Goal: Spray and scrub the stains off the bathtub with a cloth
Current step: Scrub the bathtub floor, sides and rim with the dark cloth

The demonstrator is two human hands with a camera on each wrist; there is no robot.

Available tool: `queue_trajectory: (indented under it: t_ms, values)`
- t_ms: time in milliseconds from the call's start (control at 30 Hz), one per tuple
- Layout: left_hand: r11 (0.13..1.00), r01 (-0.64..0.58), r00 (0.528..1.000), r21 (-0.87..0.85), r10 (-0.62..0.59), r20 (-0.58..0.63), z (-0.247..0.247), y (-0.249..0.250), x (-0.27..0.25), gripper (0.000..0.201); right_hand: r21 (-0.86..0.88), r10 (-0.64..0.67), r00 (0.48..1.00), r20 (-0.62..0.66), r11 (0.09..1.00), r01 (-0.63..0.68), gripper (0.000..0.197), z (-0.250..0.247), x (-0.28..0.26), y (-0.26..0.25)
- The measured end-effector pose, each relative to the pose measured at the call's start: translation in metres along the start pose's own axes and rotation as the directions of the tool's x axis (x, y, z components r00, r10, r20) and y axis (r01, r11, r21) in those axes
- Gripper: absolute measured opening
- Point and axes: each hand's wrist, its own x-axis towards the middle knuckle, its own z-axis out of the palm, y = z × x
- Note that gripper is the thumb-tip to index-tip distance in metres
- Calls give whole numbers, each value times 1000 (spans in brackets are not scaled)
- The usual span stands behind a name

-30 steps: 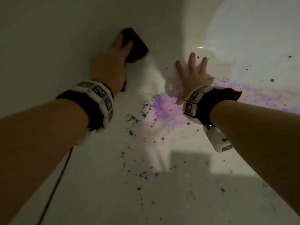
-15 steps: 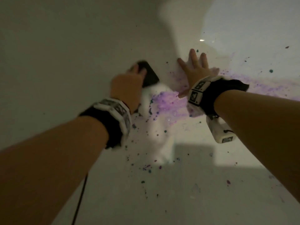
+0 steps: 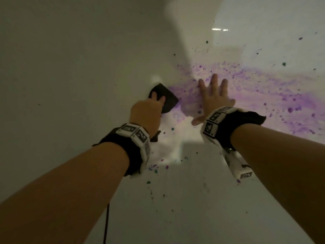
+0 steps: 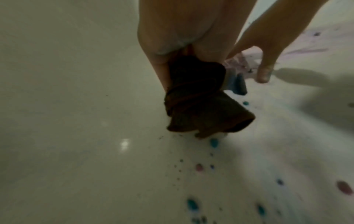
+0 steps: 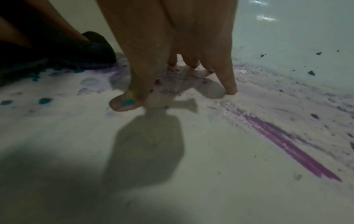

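Note:
The white bathtub [image 3: 70, 71] fills the head view. A wide purple stain [image 3: 263, 92] smears its floor at the right. My left hand [image 3: 156, 101] grips a bunched dark cloth [image 3: 168, 100] and presses it on the tub at the stain's left edge. In the left wrist view the cloth [image 4: 199, 106] hangs folded below my fingers. My right hand [image 3: 209, 101] lies flat on the stain with fingers spread, just right of the cloth. The right wrist view shows those fingertips [image 5: 230, 89] touching the wet purple surface, with teal paint on the thumbnail. No spray bottle is in view.
Teal and purple specks [image 3: 148, 182] dot the tub floor nearer to me. White foam [image 3: 168, 148] lies between my wrists. A thick purple streak [image 5: 287, 145] runs to the right of my right hand. A black cable [image 3: 106, 224] hangs below my left arm.
My left hand has wiped the cloth down the tub wall and rightward, to the edge of the purple stain. My right hand has stayed flat on the stain.

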Motion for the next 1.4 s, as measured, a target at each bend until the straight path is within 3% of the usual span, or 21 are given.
queue_trajectory:
  t_ms: [67,133,200,267,400,567,667,767,967,1133,1200,1300,1400]
  values:
    - [991,96,990,-94,-105,-98,-12,-20,-4,57,7,3,1000,1,1000,-3,127,-2,-1,-2]
    - [958,245,947,-152,-270,-174,-19,-47,0,60,13,-1,1000,3,1000,1,127,-2,-2,-1]
    - [940,325,934,-107,-337,-122,-17,-58,3,66,22,-1,1000,4,1000,1,127,-3,-2,-1]
    - [956,292,955,-31,-293,-54,-4,-48,5,65,19,1,1000,1,1000,-1,127,-2,-2,-1]
    - [955,289,957,-66,-290,-11,11,-7,6,57,2,-4,1000,-2,1000,4,127,-1,-1,0]
    - [999,45,998,13,-46,46,3,2,-11,57,25,17,1000,-2,1000,-17,112,-3,-4,-2]
    - [991,129,987,-37,-132,-88,-17,-28,-13,54,-18,28,999,-21,999,-28,96,-3,-5,-4]
    - [967,254,967,36,-253,-18,-20,-46,-12,60,-31,24,999,-25,999,-25,97,-2,-4,-5]
    - [974,193,970,118,-208,125,14,10,-26,55,-31,25,999,-19,999,-26,101,-3,-6,-4]
    - [980,-11,987,201,-22,160,-2,6,-38,47,43,19,1000,14,999,-19,101,-9,-15,-3]
    - [977,8,993,215,-33,113,-17,-15,-42,42,62,-1,1000,-8,998,1,100,-6,-29,-4]
    - [963,154,984,222,-170,54,-35,-44,-54,49,-59,-49,999,-2,997,49,117,17,-53,0]
    - [957,145,962,252,-195,188,-17,-37,-73,37,-98,-49,998,40,994,53,120,41,-67,8]
